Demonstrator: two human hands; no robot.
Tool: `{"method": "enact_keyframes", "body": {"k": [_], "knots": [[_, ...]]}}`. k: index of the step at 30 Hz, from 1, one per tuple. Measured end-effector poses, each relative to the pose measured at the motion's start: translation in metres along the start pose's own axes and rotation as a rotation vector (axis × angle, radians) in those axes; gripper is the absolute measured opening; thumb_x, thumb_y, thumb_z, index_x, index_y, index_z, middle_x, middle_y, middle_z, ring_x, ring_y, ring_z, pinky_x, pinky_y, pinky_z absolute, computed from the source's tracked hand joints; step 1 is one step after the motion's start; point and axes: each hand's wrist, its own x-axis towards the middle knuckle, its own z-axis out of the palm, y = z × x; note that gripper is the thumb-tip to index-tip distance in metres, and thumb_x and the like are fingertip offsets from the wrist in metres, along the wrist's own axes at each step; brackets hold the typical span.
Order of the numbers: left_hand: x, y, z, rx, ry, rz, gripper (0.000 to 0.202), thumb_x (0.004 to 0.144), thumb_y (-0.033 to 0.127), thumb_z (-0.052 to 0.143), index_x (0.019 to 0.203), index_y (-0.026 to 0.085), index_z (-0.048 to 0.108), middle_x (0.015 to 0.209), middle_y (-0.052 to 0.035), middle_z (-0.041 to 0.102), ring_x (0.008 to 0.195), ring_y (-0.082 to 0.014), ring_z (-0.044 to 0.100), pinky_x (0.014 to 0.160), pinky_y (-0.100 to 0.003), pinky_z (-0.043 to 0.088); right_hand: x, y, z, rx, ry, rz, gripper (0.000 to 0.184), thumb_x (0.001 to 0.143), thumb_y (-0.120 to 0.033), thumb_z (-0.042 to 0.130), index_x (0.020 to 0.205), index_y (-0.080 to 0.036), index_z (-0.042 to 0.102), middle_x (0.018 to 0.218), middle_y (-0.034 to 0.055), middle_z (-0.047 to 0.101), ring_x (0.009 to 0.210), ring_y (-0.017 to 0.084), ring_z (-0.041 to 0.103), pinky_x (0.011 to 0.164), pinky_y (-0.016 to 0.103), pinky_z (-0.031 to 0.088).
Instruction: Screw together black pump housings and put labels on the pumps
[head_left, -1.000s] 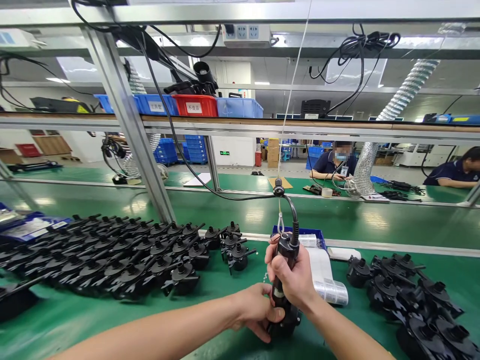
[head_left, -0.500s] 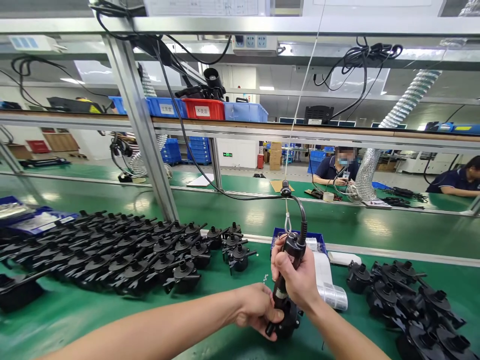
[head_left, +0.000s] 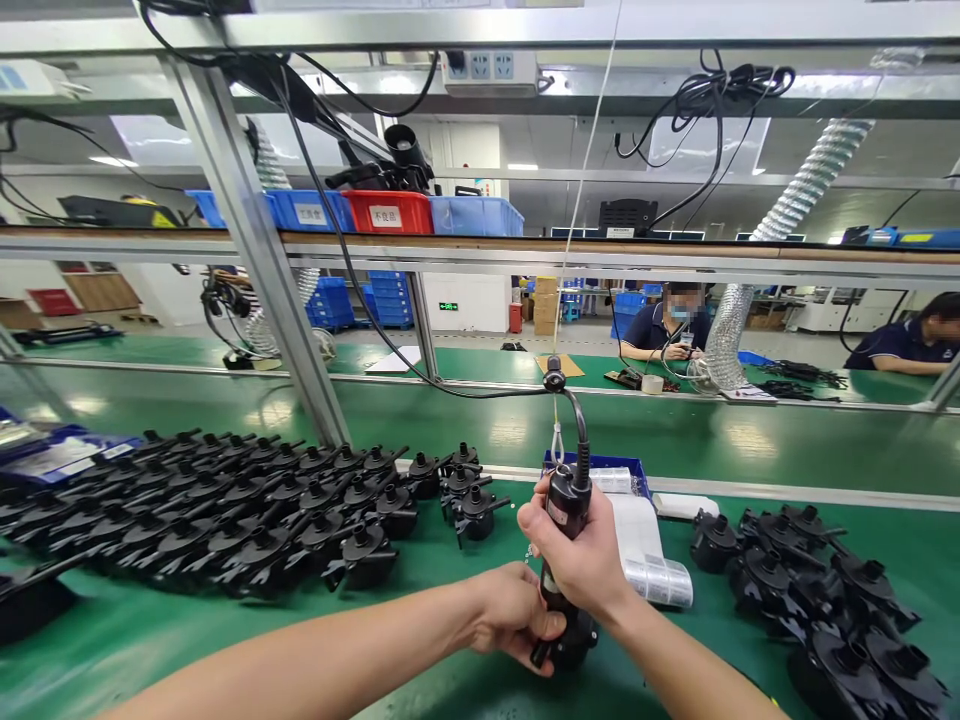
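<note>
Right hand (head_left: pixel 581 565) grips the black hanging electric screwdriver (head_left: pixel 564 530) tight; left hand (head_left: pixel 514 620) at 7 o'clock clasps the small, hard, light-looking black plastic pump part (head_left: pixel 574 640).

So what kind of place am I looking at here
Most likely a factory assembly line. Rows of identical black pump-like parts cover a green workbench, the right hand grips a cable-hung electric screwdriver, and other people work at benches beyond.

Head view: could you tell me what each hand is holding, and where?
Right hand grips the electric screwdriver around its body; left hand holds the black part underneath.
</note>
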Motion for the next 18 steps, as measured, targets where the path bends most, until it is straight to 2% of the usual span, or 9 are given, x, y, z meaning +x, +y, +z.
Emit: {"method": "enact_keyframes", "body": {"k": [3,7,11,13,15,18], "knots": [[0.0011,0.0005,0.0000,0.003,0.001,-0.010,0.042,0.058,0.025,0.100,0.087,0.013,0.072,0.079,-0.0027,0.067,0.064,-0.0165,0.068,0.060,-0.032,0.063,0.0016,0.0005,-0.0033,0.121,-0.069,-0.023,0.040,0.095,-0.050,0.079,0.105,-0.017,0.059,0.083,0.0013,0.058,0.061,0.010,0.053,0.058,0.024,0.044],[0.0021,0.0000,-0.0019,0.001,-0.025,-0.005,0.052,0.048,0.034,0.108,0.079,0.013,0.071,0.080,-0.0033,0.067,0.067,-0.0160,0.067,0.061,-0.032,0.064,0.0016,0.0013,-0.0048,0.411,-0.187,-0.020,0.051,0.095,-0.060,0.066,0.121,-0.016,0.065,0.095,0.0083,0.065,0.069,0.015,0.061,0.059,0.024,0.047],[0.0055,-0.0021,-0.0035,-0.021,-0.028,0.013,0.077,0.022,0.043,0.112,0.079,0.011,0.070,0.081,-0.0050,0.065,0.069,-0.0177,0.066,0.062,-0.036,0.062,0.0023,0.0019,-0.0038,0.470,-0.187,0.053,0.051,0.088,-0.054,0.067,0.119,-0.013,0.067,0.090,0.0091,0.066,0.067,0.016,0.060,0.056,0.024,0.046],[0.0073,-0.0032,-0.0033,-0.024,-0.023,0.007,0.087,0.010,0.046,0.110,0.079,0.011,0.069,0.081,-0.0056,0.065,0.069,-0.0181,0.065,0.061,-0.037,0.061,0.0031,0.0025,-0.0035,0.448,-0.188,0.053,0.053,0.088,-0.055,0.066,0.120,-0.013,0.065,0.090,0.0095,0.066,0.066,0.017,0.060,0.056,0.025,0.046],[0.0076,-0.0039,-0.0027,-0.021,-0.018,0.004,0.085,0.010,0.045,0.109,0.078,0.012,0.070,0.080,-0.0049,0.065,0.069,-0.0180,0.064,0.061,-0.037,0.061,0.0036,0.0033,-0.0028,0.348,-0.177,0.026,0.050,0.092,-0.055,0.069,0.119,-0.014,0.063,0.087,0.0070,0.064,0.064,0.015,0.058,0.056,0.025,0.046],[0.0052,-0.0038,-0.0014,-0.014,-0.017,0.022,0.065,0.027,0.036,0.106,0.077,0.014,0.072,0.078,-0.0029,0.064,0.069,-0.0173,0.064,0.063,-0.036,0.061,0.0031,0.0039,-0.0002,0.135,-0.109,0.009,0.038,0.092,-0.044,0.080,0.110,-0.017,0.060,0.078,0.0001,0.057,0.059,0.011,0.051,0.056,0.023,0.044]]}}
